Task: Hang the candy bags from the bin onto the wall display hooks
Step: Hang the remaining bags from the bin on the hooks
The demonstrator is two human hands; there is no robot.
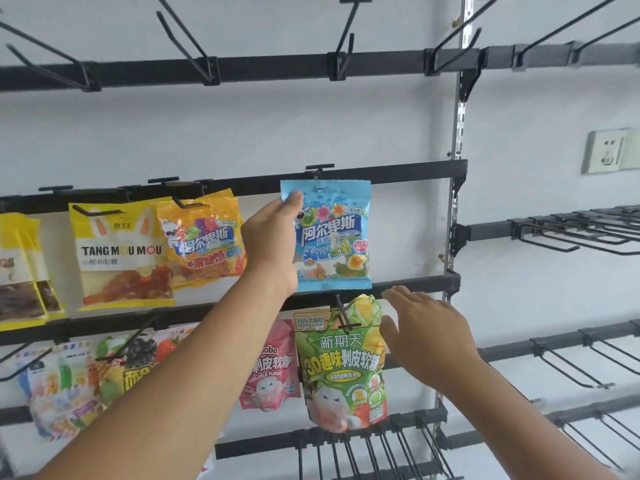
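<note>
At the far left of the middle rail hang yellow bags (20,268), partly cut off by the frame edge. Just right of them a yellow-and-white bag (123,254) printed TANG MOU MOU hangs from a black hook, and beside it, overlapping its right edge, an orange bag (202,237). Below, on the lower rail, a cluster of fruit-printed bags (86,372) hangs behind the left forearm, with a pink bag (273,372) to their right. The left hand (273,237) reaches up, its grip pinching the upper left corner of the blue candy bag (332,237), thumb in front. That bag's top hole sits right at the middle-rail hook (319,169); whether it is fully threaded cannot be told. Under it a green bag (341,368) hangs from the lower rail. The right hand (427,336) is beside the green bag's upper right, fingers spread, grip released and grasping nothing. Farther right, bare black hooks (571,233) stick out from the wall, near a white socket (606,150).
</note>
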